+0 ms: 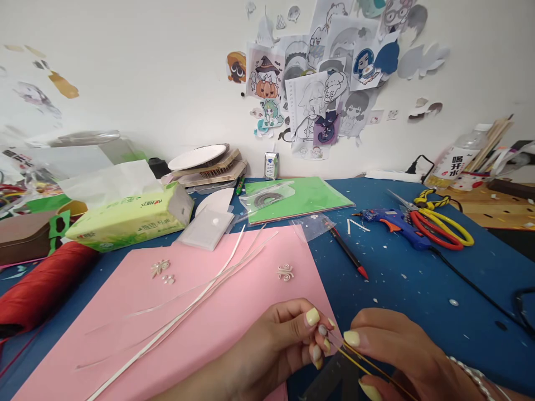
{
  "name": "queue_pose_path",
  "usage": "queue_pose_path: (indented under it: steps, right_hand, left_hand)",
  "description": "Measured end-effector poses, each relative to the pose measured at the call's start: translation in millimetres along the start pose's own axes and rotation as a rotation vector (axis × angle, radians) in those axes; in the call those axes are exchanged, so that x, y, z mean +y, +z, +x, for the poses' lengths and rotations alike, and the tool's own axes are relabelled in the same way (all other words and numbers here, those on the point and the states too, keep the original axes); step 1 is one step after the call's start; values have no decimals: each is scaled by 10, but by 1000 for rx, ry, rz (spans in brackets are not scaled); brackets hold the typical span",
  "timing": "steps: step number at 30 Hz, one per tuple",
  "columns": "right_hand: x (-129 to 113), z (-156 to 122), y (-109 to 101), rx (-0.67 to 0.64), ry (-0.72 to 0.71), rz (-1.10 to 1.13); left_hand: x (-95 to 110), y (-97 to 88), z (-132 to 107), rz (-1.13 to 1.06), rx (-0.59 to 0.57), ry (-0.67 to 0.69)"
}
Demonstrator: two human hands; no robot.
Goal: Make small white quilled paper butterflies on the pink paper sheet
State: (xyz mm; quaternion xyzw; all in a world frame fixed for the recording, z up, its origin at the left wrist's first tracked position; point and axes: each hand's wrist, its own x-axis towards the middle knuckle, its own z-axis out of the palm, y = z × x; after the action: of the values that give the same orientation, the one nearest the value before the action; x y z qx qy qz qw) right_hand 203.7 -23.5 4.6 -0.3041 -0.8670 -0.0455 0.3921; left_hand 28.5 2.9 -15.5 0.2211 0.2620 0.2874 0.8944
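Low in the view, to the right of centre, my left hand [288, 334] pinches a small whitish bead-like piece [322, 330] between thumb and fingers; much of it is hidden. Facing it, my right hand [401, 348] is closed around slim gold tweezers [355, 361], their tips close to the piece. On the pink sheet [234, 328] lie a coiled white ornament [285, 272], another pale ornament [160, 268] and a small cluster of white beads [168, 279]. Long white strips [196, 301] run diagonally across this sheet.
A blue glue gun [393, 223] with its cord and red-and-yellow scissors [443, 225] lie at the right, near a black pen [349, 253]. Behind are a green pad [309, 195] and plastic bags. A tissue pack [134, 214] and red thread spool [45, 289] stand left.
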Motion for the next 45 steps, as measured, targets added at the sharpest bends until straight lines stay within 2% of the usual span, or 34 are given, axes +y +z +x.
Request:
queue_pose_path:
  steps: [3, 11, 21, 25, 30, 35, 37, 45]
  right_hand:
    - [-4, 24, 6, 3, -10, 101]
    - [-23, 7, 8, -48, -4, 126]
    - [32, 64, 72, -4, -105, 179]
    - [26, 40, 50, 28, -7, 92]
    - [37, 17, 67, 65, 68, 83]
    - [16, 14, 83, 19, 65, 84]
    - [4, 11, 88, 10, 45, 95]
    - [36, 15, 115, -16, 5, 105]
  left_hand:
    - [14, -5, 6, 23, -17, -5]
    - [28, -25, 0, 57, -30, -17]
    - [37, -42, 13, 108, 15, -40]
    - [77, -13, 9, 145, -13, 21]
    - [100, -8, -10, 422, -19, 182]
    - [38, -3, -26, 873, 110, 353]
    - [30, 13, -30, 1009, 117, 381]
    - [82, 27, -20, 1074, 136, 425]
